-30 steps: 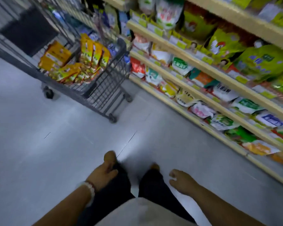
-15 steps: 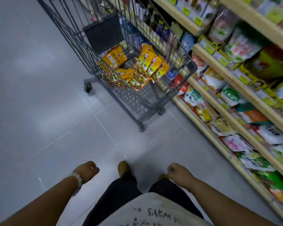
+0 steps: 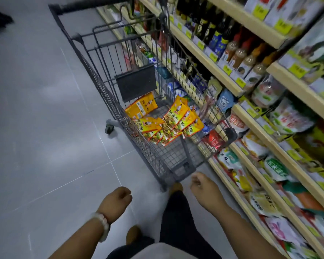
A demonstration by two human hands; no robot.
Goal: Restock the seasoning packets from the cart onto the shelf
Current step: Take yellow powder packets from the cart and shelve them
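Left hand (image 3: 114, 202) loosely curled, empty, wrist with pale bracelet (image 3: 103, 225). Right hand (image 3: 206, 189) relaxed, fingers half bent, empty, just short of cart (image 3: 168, 161) front edge. Yellow seasoning packets (image 3: 173, 122) heaped in cart basket, beside shelf (image 3: 254, 144).

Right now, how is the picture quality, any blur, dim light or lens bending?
Head view: dim, bluish light; the floor shows soft pale glare; wide-angle bending makes the shelves slant; motion blur smears the upper right packages, while the seasoning packets in the cart stay fairly sharp.
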